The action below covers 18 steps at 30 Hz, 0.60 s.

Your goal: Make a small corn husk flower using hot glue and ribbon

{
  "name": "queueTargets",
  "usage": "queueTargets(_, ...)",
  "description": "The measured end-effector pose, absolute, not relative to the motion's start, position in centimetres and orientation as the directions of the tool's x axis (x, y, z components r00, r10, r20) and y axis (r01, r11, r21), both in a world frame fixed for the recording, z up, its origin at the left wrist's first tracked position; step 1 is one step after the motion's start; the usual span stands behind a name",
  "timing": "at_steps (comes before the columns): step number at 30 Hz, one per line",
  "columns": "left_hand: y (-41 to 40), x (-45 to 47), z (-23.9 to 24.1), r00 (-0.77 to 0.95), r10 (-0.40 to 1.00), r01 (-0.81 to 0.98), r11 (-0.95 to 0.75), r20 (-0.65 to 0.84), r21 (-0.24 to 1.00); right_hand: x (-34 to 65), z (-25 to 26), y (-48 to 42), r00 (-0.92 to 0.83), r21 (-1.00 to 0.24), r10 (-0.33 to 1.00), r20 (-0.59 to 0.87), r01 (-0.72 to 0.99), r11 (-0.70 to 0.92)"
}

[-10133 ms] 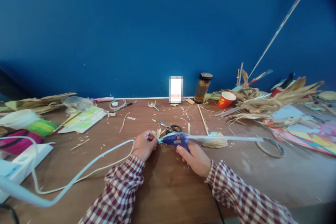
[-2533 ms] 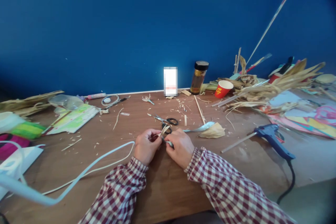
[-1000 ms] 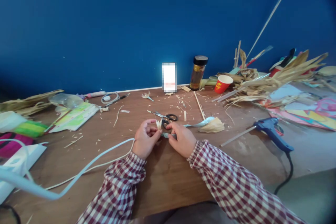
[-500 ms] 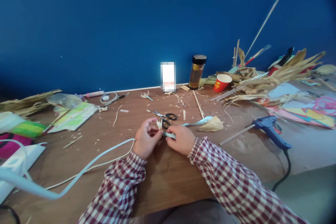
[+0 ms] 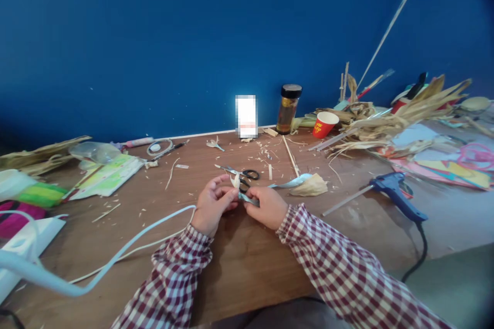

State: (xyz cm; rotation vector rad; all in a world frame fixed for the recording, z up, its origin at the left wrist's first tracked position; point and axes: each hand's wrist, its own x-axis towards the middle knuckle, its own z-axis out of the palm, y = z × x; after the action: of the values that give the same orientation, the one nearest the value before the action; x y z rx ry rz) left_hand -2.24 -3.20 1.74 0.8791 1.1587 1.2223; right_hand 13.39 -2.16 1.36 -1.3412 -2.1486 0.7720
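My left hand pinches a small cream husk flower at the middle of the wooden table. My right hand is closed on a pale blue ribbon that runs from the flower off to the right. Both hands touch at the flower. Black-handled scissors lie just behind them. A loose corn husk piece rests at the ribbon's far end.
A blue glue gun with a glue stick and black cord lies at the right. A red paper cup, a jar and a heap of dried husks stand at the back right. White cables and papers crowd the left.
Ten seconds ago my right hand held the glue gun at the flower; it now lies on the table at right. Lately both hands only shift slightly at the flower and ribbon.
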Motion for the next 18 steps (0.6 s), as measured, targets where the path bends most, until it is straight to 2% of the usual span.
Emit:
queueTargets(7, -3.36, -2.32, 2.12, 0.001, 0.966, -0.381, 0.24, -0.259, 0.893, 13.6, 1.84, -2.11, -0.467, -0.818, 0.881, 0.07, 0.479, 0.319)
queueTargets(13, -3.5, -2.52, 1.96, 0.106, 0.937, -0.424, 0.344, -0.332, 0.838, 13.48, 1.53, -2.19, -0.487, -0.841, 0.872, 0.058, 0.447, 0.305)
queueTargets(18, -3.53, -2.61, 1.94, 0.101, 0.941, -0.406, 0.335, -0.323, 0.85, 13.79, 1.79, -2.11, -0.524, -0.861, 0.851, 0.043, 0.412, 0.297)
